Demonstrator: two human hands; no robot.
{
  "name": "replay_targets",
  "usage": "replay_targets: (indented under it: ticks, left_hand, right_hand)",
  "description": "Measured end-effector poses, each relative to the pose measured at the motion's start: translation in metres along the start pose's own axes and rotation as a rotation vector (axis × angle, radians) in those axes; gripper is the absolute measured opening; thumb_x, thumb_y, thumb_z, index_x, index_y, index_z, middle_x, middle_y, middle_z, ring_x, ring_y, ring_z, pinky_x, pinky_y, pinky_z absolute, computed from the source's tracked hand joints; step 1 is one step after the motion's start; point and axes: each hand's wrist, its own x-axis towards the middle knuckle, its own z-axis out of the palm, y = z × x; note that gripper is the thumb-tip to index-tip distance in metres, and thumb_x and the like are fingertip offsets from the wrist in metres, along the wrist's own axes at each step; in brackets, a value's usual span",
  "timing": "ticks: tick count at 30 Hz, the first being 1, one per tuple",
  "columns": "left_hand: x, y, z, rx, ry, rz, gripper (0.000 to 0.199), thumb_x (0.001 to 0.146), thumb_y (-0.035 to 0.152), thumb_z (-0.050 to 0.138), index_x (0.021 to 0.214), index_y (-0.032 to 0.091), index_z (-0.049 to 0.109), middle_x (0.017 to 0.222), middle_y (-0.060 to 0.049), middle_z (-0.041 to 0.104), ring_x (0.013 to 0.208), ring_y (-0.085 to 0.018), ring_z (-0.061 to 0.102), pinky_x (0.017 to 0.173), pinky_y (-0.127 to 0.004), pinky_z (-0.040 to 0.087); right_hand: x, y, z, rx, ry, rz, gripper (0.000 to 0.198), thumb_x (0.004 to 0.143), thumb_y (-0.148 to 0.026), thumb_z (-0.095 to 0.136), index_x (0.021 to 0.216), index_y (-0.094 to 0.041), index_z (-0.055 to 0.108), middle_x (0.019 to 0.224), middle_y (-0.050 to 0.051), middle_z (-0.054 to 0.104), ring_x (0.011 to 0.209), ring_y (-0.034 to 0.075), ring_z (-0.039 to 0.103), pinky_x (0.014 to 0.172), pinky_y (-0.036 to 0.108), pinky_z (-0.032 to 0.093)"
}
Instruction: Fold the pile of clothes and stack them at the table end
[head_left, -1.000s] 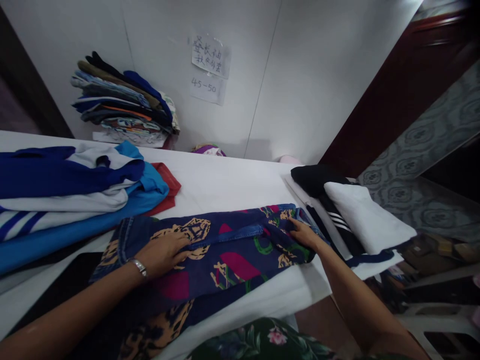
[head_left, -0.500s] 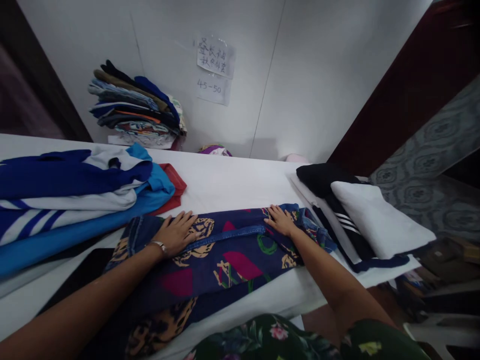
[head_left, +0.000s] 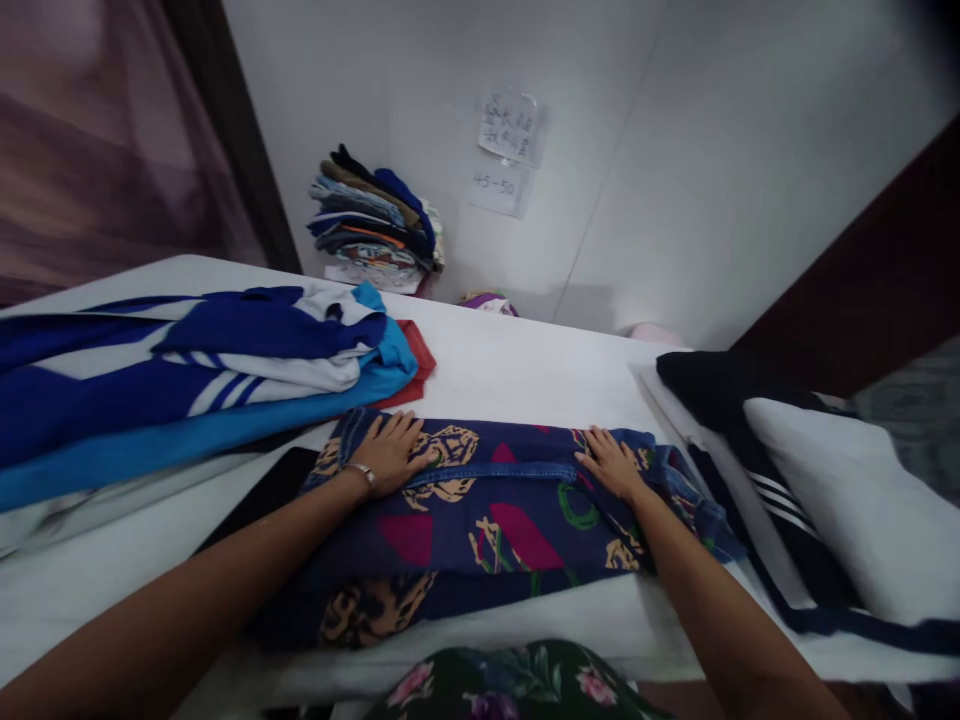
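A dark blue patterned garment (head_left: 465, 530) with denim trim, magenta patches and tan animal prints lies folded across the white table in front of me. My left hand (head_left: 390, 455) rests flat on its far left part, fingers spread, a bracelet on the wrist. On the far right part lies my right hand (head_left: 609, 465), palm down with the fingers apart. A denim-edged end (head_left: 697, 500) of the garment sticks out to the right of that hand. Under the left forearm a black cloth (head_left: 262, 490) shows at the garment's left side.
Blue and white striped clothes (head_left: 247, 350) lie heaped at the left, with a red cloth (head_left: 416, 360) under them. At the right are black clothes (head_left: 727, 400) and a white folded piece (head_left: 847, 490). A clothes stack (head_left: 375, 220) stands by the wall, left of handwritten paper signs (head_left: 510, 130).
The view has swung left, so everything appears shifted to the right and more of the left heap shows. Both hands stay flat at about the same places on the garment.
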Motion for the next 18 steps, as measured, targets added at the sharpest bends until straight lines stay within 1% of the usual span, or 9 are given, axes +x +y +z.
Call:
replay_targets:
  ticks: [4,6,9,11,15,18]
  left_hand:
    - [-0.003,0.003,-0.008,-0.022,-0.032,-0.008,0.077,0.087,0.062,0.033,0.144,0.010,0.035,0.154,-0.016,0.027,0.143,-0.030,0.020,0.115,-0.049,0.012]
    - [-0.005,0.001,-0.012,0.001,-0.002,-0.031,0.077,0.087,0.062,0.035,0.143,0.009,0.037,0.154,-0.016,0.026,0.144,-0.030,0.018,0.115,-0.048,0.012]
    - [-0.010,-0.005,-0.013,0.051,0.044,-0.118,0.078,0.088,0.061,0.035,0.142,0.006,0.037,0.154,-0.018,0.025,0.144,-0.030,0.018,0.115,-0.044,0.012]
    - [-0.013,-0.008,-0.012,0.051,0.010,-0.171,0.079,0.088,0.060,0.033,0.144,0.004,0.033,0.154,-0.019,0.023,0.144,-0.029,0.018,0.115,-0.042,0.014]
    - [-0.014,-0.008,-0.010,0.030,-0.029,-0.191,0.079,0.088,0.059,0.030,0.145,0.004,0.030,0.156,-0.018,0.020,0.144,-0.028,0.016,0.115,-0.041,0.014]
    - [-0.011,-0.009,-0.012,0.024,-0.046,-0.187,0.080,0.088,0.059,0.030,0.145,0.004,0.029,0.156,-0.018,0.019,0.144,-0.028,0.015,0.115,-0.042,0.014]
  right_hand:
    - [0.001,0.005,0.009,-0.013,0.052,-0.018,0.057,0.094,-0.051,0.034,0.145,-0.026,0.034,0.154,0.008,0.028,0.143,0.027,0.021,0.111,0.057,0.020]
    - [0.002,0.008,0.013,-0.030,0.070,-0.024,0.057,0.093,-0.051,0.033,0.145,-0.026,0.034,0.154,0.007,0.029,0.143,0.027,0.022,0.111,0.057,0.021]
    - [0.003,0.011,0.016,-0.042,0.073,-0.025,0.058,0.093,-0.051,0.032,0.144,-0.025,0.035,0.154,0.007,0.029,0.143,0.026,0.022,0.111,0.056,0.021]
    - [0.004,0.012,0.017,-0.036,0.071,-0.028,0.058,0.093,-0.051,0.033,0.144,-0.024,0.035,0.154,0.007,0.029,0.143,0.027,0.022,0.111,0.057,0.021]
    - [0.005,0.007,0.012,0.028,0.073,-0.025,0.058,0.092,-0.051,0.037,0.143,-0.024,0.038,0.153,0.008,0.030,0.143,0.028,0.022,0.111,0.059,0.019]
    - [0.000,0.004,-0.001,0.198,0.032,-0.017,0.058,0.089,-0.050,0.045,0.140,-0.022,0.043,0.152,0.011,0.033,0.142,0.029,0.023,0.113,0.059,0.017]
